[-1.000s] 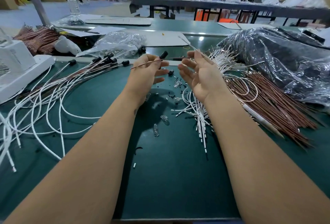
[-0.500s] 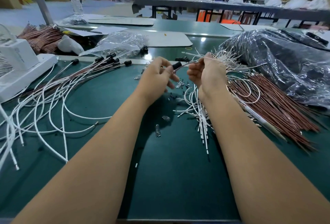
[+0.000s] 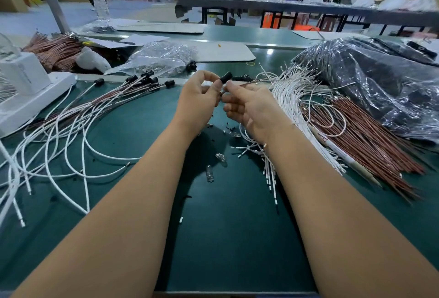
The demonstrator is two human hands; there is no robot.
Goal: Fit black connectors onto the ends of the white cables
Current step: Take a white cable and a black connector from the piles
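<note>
My left hand pinches a small black connector between thumb and fingers above the green mat. My right hand pinches the end of a thin cable right beside the connector. That cable runs off to the right into a pile of white cables. On the left lie finished cables with black connectors on their far ends. How far the cable tip sits in the connector is hidden by my fingers.
Brown wires spread at the right beside a dark plastic bag. A clear bag with black connectors lies behind. A white machine stands at the left. Small glass bulbs and loose bits lie on the mat.
My hands came together from apart. My right hand was open a second ago and now pinches a cable end, brought up against the connector in my left hand.
</note>
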